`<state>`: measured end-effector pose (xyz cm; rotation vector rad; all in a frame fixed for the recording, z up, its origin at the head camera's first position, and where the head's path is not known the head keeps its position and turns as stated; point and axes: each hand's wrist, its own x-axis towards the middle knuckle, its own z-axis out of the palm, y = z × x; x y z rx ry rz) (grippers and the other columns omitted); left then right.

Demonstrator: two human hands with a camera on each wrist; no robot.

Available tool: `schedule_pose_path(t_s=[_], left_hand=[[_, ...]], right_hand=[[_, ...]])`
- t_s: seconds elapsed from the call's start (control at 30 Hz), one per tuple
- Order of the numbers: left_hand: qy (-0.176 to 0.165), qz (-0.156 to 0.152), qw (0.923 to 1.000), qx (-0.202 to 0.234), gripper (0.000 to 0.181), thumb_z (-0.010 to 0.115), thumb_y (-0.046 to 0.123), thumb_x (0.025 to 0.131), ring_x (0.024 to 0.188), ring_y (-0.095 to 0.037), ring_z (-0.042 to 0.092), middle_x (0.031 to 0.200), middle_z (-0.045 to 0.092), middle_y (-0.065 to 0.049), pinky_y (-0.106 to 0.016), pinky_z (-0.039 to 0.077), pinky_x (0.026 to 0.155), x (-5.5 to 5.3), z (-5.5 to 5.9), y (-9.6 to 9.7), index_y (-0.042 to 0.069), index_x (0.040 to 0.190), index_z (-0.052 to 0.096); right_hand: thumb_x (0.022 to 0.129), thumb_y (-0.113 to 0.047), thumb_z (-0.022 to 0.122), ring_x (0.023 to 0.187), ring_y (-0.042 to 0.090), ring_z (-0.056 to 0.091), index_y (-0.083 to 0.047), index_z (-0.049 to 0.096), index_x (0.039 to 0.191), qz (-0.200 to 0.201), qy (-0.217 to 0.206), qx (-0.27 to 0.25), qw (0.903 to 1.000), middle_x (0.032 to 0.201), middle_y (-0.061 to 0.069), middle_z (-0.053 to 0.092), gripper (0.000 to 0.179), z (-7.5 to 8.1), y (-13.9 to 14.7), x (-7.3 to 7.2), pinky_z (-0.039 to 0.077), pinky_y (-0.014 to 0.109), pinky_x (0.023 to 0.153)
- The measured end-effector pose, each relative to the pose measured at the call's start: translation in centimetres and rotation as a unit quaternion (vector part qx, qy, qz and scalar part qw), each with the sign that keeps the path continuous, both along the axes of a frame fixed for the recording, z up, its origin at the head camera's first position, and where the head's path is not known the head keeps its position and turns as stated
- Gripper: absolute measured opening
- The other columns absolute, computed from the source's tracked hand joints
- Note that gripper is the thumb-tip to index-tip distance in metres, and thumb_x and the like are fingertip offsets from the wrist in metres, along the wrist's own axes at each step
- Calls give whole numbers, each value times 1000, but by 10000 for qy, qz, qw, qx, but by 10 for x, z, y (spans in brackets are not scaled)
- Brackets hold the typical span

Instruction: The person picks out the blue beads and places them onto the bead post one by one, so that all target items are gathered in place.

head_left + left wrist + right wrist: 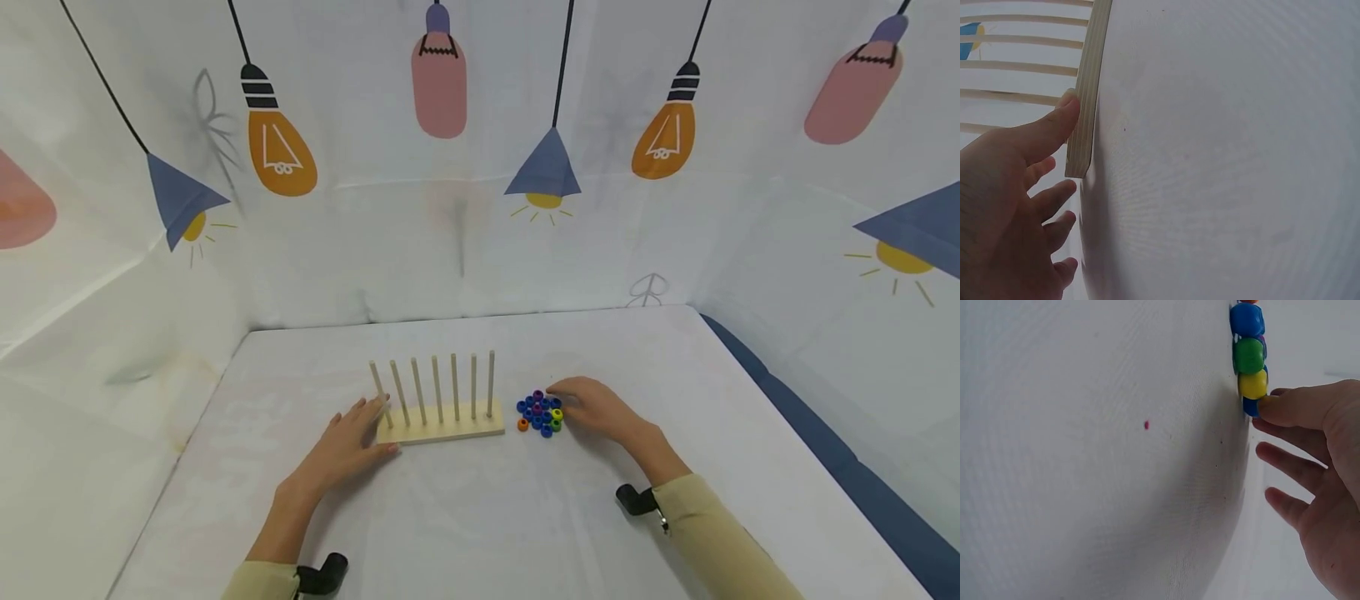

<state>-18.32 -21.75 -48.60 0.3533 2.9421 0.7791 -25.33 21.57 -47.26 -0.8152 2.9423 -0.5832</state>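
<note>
A pale wooden peg rack (442,429), its flat base carrying a row of several upright rods, stands on the white table. My left hand (341,446) holds its left end, thumb at the front edge of the base and index finger round behind. In the left wrist view the thumb presses the base edge (1088,100), while the other fingers spread beside it. Right of the rack lies a tight cluster of beads (537,409), mostly blue with purple, yellow, green and orange. My right hand (600,410) is at its right side, thumb and index fingertips at a blue bead (1250,406), other fingers loosely extended.
The orange bead (522,425) sits at the cluster's left front. White cloth walls (465,242) printed with lamps stand behind and beside the table (480,517). Something dark blue (810,433) runs along the table's right edge. Black wrist mounts (636,499) project near both sleeves.
</note>
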Motion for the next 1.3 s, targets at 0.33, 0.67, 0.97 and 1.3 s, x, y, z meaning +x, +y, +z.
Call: schedule_pose_path(t_s=[0.33, 0.67, 0.97, 1.3], left_hand=[[-58, -58, 9997, 216, 72, 73, 43, 89, 149, -43, 29, 154, 45, -16, -67, 16, 119, -3, -2, 2, 11, 147, 46], [-165, 44, 9994, 301, 69, 73, 38, 90, 149, -40, 29, 155, 44, -16, -62, 16, 122, -3, -1, 2, 10, 147, 47], [-277, 150, 9988, 376, 73, 73, 39, 90, 147, -44, 30, 158, 36, -22, -64, 27, 117, -2, -1, 3, 12, 151, 44], [-430, 339, 9980, 308, 75, 72, 40, 90, 145, -47, 33, 159, 32, -24, -65, 31, 114, 0, 2, 4, 12, 152, 42]], right_hand=[[85, 2, 72, 109, 28, 66, -5, 73, 111, 249, 316, 11, 9992, 112, 9, 73, 27, 3, -6, -2, 53, 47, 98], [83, 5, 73, 102, 26, 66, -4, 76, 102, 293, 395, 78, 9988, 101, 6, 73, 20, 2, -10, -6, 55, 45, 94], [84, 3, 72, 103, 25, 66, -4, 76, 102, 114, 254, 12, 9996, 103, 7, 73, 20, -1, -11, -7, 55, 44, 94], [82, -1, 73, 100, 24, 65, -4, 75, 104, -5, 324, -220, 9992, 103, 7, 72, 22, 8, -12, -6, 56, 44, 90]])
